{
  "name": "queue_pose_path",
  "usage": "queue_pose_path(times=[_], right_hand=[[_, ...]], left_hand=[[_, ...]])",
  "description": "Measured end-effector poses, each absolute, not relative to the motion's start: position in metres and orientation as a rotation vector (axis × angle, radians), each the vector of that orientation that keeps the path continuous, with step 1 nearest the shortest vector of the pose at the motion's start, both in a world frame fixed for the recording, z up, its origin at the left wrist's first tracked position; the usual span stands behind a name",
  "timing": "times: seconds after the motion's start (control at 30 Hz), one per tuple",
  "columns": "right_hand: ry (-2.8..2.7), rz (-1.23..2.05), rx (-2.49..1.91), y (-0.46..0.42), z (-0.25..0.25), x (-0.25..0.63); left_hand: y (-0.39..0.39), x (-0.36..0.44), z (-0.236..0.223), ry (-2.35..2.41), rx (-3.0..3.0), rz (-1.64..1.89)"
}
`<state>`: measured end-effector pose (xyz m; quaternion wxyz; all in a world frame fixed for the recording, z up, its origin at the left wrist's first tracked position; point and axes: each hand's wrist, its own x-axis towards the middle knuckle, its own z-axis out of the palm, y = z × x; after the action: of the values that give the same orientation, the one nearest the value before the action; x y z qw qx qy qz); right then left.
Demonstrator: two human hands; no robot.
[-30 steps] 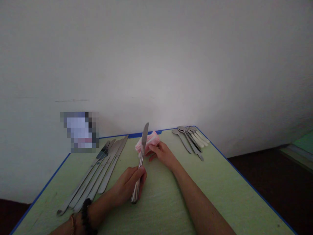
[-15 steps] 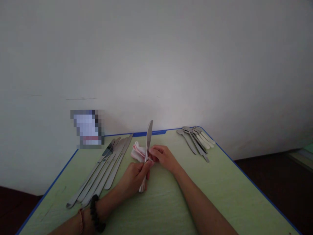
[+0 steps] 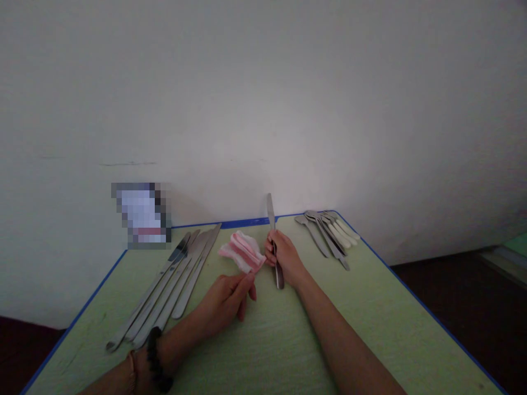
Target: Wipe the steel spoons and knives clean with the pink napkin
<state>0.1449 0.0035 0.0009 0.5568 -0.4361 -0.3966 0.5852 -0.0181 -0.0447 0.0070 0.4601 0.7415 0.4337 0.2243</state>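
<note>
In the head view, my right hand [image 3: 285,258] is closed around the handle of a metal table knife [image 3: 270,211], its blade pointing up and away from me. To the left of it, my left hand [image 3: 230,293] pinches the near corner of a pink-and-white cloth [image 3: 242,251] between thumb and fingers. The cloth's far part hangs loosely folded over the table, close to the right hand's fingertips. Whether it rests on the tabletop I cannot tell.
Several long metal knives [image 3: 164,296] lie side by side on the left of the green table [image 3: 263,351]. Several spoons [image 3: 317,230], some white-handled, form a group at the back right. A blurred-out object [image 3: 142,214] stands against the wall at the back left.
The knife has passed from my left hand into my right hand and moved right. The cloth, earlier at my right hand, is now pinched by my left hand.
</note>
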Motion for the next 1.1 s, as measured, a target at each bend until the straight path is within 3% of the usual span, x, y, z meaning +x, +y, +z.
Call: queue_pose_path(times=[0.3, 0.5, 0.8, 1.1], right_hand=[[-1.653, 0.468, -1.67, -0.008, 0.006, 0.138], [-1.846, 0.245, -1.915, -0.017, 0.011, 0.151], [-2.028, -0.135, -2.154, -0.024, 0.011, 0.204], [-2.022, -0.319, -2.279, -0.031, 0.016, 0.206]], left_hand=[[-0.046, -0.021, 0.01, 1.042, 2.039, 0.708], [-0.043, -0.022, 0.009, 0.966, 2.238, 0.909], [-0.043, -0.019, 0.008, 0.967, 2.235, 0.743], [-0.04, -0.021, 0.001, 0.941, 2.23, 0.668]])
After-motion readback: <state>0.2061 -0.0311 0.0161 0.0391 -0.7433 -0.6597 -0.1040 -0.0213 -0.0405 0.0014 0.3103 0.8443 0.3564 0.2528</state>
